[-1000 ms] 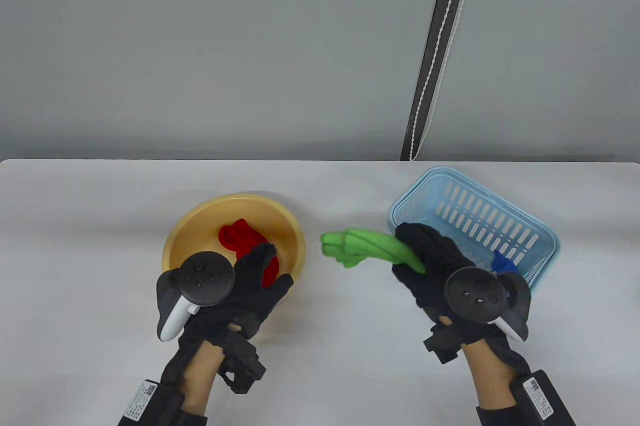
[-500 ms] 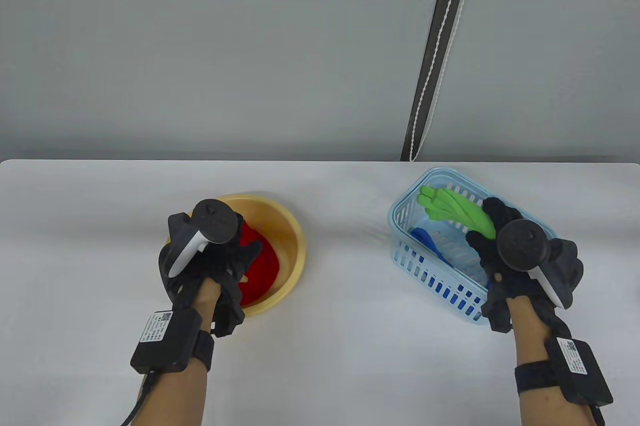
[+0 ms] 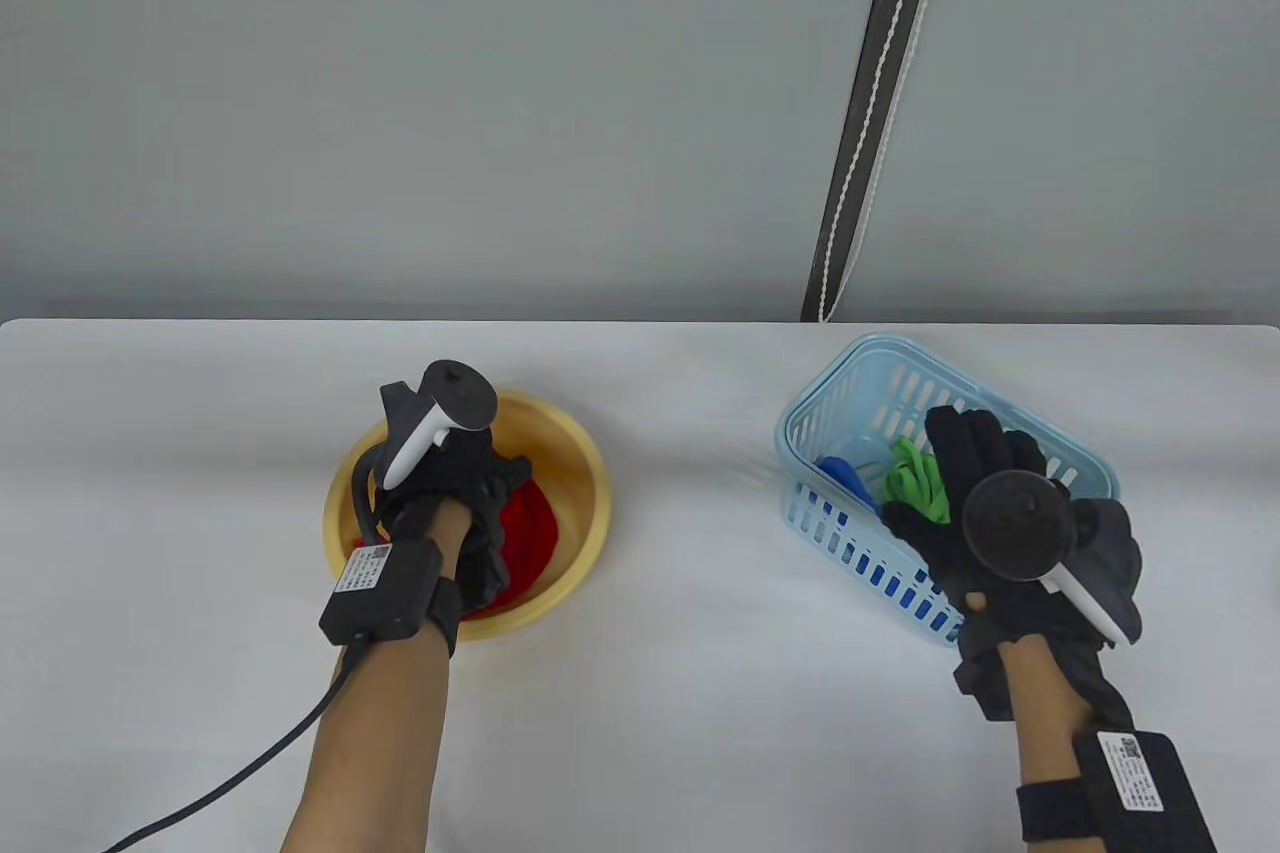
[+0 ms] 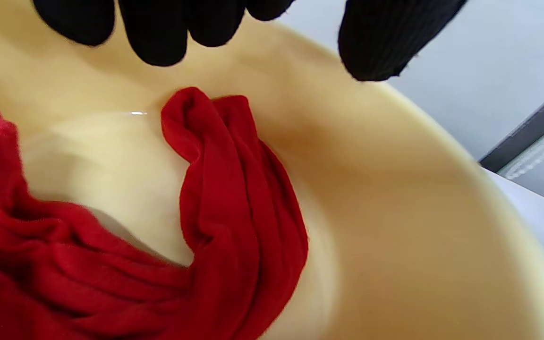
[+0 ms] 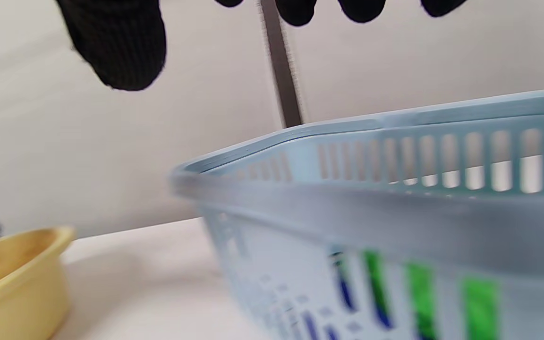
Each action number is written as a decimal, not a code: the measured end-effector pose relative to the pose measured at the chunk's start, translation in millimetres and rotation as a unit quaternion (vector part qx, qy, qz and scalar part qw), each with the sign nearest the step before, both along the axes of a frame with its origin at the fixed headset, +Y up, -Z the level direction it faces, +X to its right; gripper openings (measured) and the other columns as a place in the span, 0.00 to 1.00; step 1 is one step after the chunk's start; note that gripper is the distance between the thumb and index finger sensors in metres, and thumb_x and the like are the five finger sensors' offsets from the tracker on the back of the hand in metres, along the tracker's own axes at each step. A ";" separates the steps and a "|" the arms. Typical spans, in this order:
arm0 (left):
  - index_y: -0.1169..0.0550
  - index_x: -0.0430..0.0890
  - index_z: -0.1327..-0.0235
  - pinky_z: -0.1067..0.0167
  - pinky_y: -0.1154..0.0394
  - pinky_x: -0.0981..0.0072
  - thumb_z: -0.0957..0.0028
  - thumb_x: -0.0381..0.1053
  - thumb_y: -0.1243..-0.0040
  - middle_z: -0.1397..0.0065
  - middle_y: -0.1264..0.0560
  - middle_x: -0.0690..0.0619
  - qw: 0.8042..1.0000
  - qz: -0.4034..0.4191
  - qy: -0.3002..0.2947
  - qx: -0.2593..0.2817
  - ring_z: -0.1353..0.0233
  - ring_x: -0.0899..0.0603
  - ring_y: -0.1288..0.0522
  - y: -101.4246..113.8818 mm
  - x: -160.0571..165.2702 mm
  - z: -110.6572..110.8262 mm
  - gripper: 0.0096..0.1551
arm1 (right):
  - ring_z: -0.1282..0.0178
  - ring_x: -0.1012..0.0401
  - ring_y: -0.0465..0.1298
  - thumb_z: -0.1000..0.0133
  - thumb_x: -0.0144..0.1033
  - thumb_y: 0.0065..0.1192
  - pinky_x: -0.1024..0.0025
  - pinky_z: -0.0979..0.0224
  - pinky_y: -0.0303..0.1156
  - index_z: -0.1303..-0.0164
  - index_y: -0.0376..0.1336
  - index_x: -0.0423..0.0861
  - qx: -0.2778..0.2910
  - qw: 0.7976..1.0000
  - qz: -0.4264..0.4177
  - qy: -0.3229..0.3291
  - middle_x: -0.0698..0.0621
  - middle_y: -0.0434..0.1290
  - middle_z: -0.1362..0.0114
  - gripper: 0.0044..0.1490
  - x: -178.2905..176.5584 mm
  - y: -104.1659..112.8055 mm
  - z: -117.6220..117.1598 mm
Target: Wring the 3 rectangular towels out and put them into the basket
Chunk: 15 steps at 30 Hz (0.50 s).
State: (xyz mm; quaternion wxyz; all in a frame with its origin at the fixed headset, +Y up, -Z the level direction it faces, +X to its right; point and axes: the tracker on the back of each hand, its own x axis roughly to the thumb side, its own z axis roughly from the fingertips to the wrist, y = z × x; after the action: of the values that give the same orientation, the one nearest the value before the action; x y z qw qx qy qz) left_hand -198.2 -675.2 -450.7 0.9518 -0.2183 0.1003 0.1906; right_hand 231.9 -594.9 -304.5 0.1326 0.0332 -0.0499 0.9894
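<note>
The red towel (image 3: 525, 523) lies crumpled in the yellow bowl (image 3: 590, 463). My left hand (image 3: 480, 483) reaches down into that bowl. In the left wrist view its fingertips (image 4: 158, 33) hover just above the red towel (image 4: 234, 189) with nothing between them. The green towel (image 3: 915, 478) and the blue towel (image 3: 845, 473) lie inside the light blue basket (image 3: 850, 358). My right hand (image 3: 975, 478) is spread flat above the basket's near side and holds nothing. Through the basket's slots (image 5: 347, 198) in the right wrist view, green (image 5: 420, 302) and blue (image 5: 343, 288) cloth shows.
Bowl and basket stand on a white table (image 3: 700, 693), the bowl left of centre and the basket at the right. A cable runs from my left wrist band (image 3: 385, 583) to the bottom edge. A dark strip (image 3: 860, 143) runs down the grey wall behind.
My right hand carried the green towel over the basket and let it drop inside, then opened. My left hand moved forward and dipped into the bowl over the red towel.
</note>
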 end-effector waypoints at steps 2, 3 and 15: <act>0.48 0.37 0.15 0.34 0.31 0.28 0.41 0.67 0.40 0.14 0.42 0.31 1.000 -0.008 0.007 -0.019 0.24 0.23 0.32 -9.2 -0.3 -7.4 0.56 | 0.11 0.33 0.45 0.41 0.59 0.68 0.23 0.22 0.47 0.09 0.37 0.51 0.009 1.000 0.002 0.028 0.36 0.44 0.08 0.61 -20.6 -4.6 7.8; 0.48 0.36 0.15 0.34 0.31 0.29 0.41 0.67 0.40 0.14 0.42 0.31 1.000 -0.011 0.004 -0.023 0.24 0.24 0.32 -13.1 -0.5 -9.7 0.56 | 0.10 0.33 0.43 0.41 0.60 0.67 0.23 0.22 0.46 0.09 0.36 0.52 0.009 0.999 0.002 0.040 0.36 0.43 0.07 0.62 -27.3 -7.0 10.5; 0.54 0.33 0.15 0.36 0.28 0.33 0.44 0.70 0.38 0.15 0.46 0.28 0.990 -0.088 0.032 -0.103 0.29 0.25 0.28 -71.5 10.4 -28.9 0.65 | 0.10 0.34 0.41 0.42 0.60 0.67 0.22 0.22 0.43 0.10 0.34 0.53 0.087 0.987 0.026 0.134 0.37 0.42 0.08 0.62 -98.4 -64.6 35.0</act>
State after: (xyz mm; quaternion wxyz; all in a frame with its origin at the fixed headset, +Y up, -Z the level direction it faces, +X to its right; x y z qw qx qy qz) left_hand -187.8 -746.6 -479.6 0.9338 -0.2988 0.1689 0.1014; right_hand 133.5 -659.5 -269.4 0.1091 0.1778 -0.1169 0.9710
